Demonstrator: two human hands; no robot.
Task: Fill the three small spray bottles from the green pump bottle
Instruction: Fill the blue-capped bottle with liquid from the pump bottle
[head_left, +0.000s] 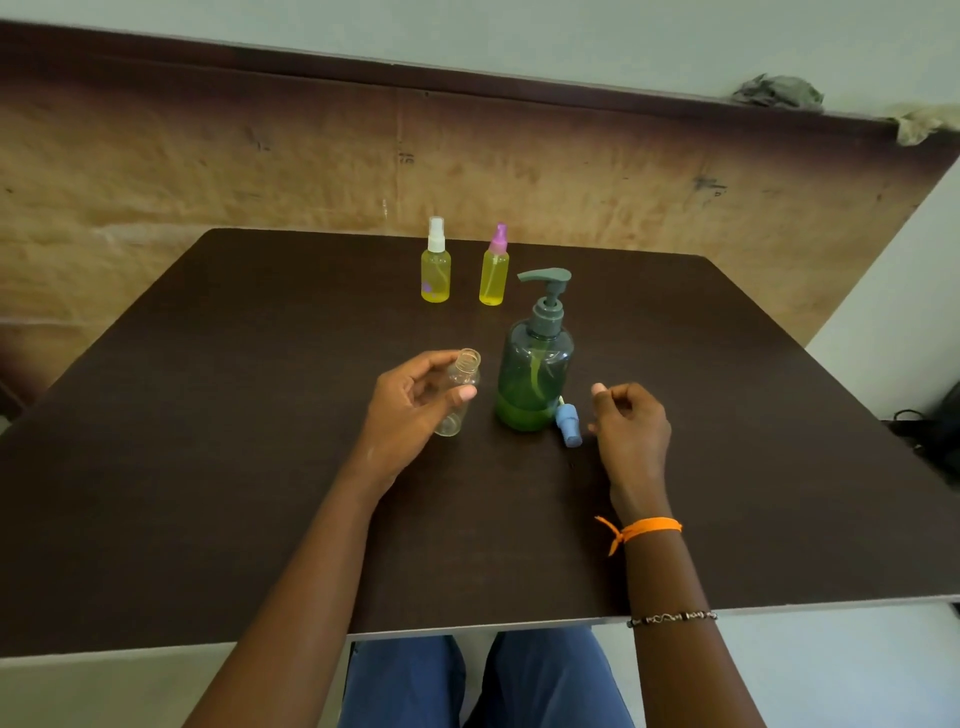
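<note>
My left hand (410, 405) holds a clear, empty small spray bottle (461, 387) with its cap off, tilted, just left of the green pump bottle (535, 364). The pump bottle stands upright mid-table with green liquid in its lower part. A blue spray cap (568, 423) lies on the table at the pump bottle's right foot. My right hand (631, 431) hovers just right of that cap, fingers loosely curled, holding nothing. Two small bottles of yellow liquid stand farther back, one with a white cap (435, 265) and one with a pink cap (494, 270).
The dark brown table (208, 415) ends at a pale front edge near my knees. A brown board leans against the wall behind it. Crumpled cloths (779, 92) sit on the board's top right. A dark object lies on the floor at the far right.
</note>
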